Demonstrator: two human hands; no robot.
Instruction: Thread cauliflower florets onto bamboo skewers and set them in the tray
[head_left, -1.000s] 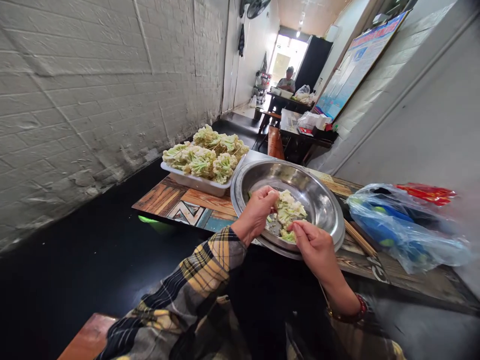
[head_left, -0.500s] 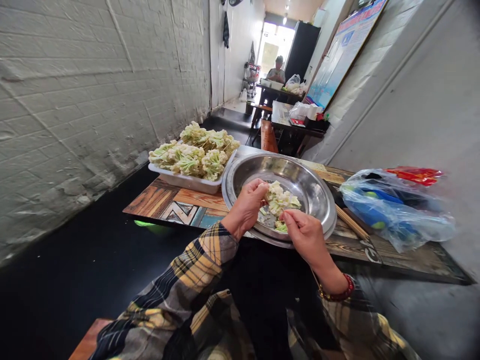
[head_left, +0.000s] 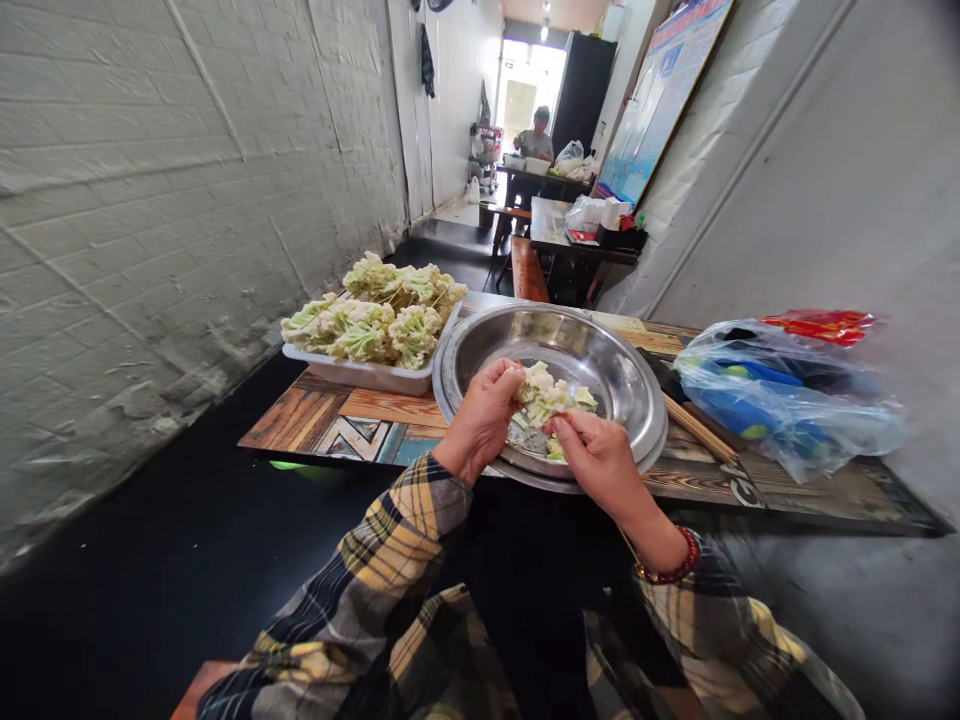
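Left hand, ours: pinching a cauliflower piece over the metal basin. Right hand, ours: thumb and fingers pressed together beside the piece; what they grip, if anything, we cannot tell. Basin: midway along the near edge of our table. White tray, heaped with florets: far left corner. Wooden sticks: just right of the basin. Plastic bag: towards the right end.

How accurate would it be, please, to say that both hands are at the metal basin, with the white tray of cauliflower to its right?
Not quite: the head view shows the white tray of cauliflower to the metal basin's left. Both hands, left and right, are indeed at the basin.
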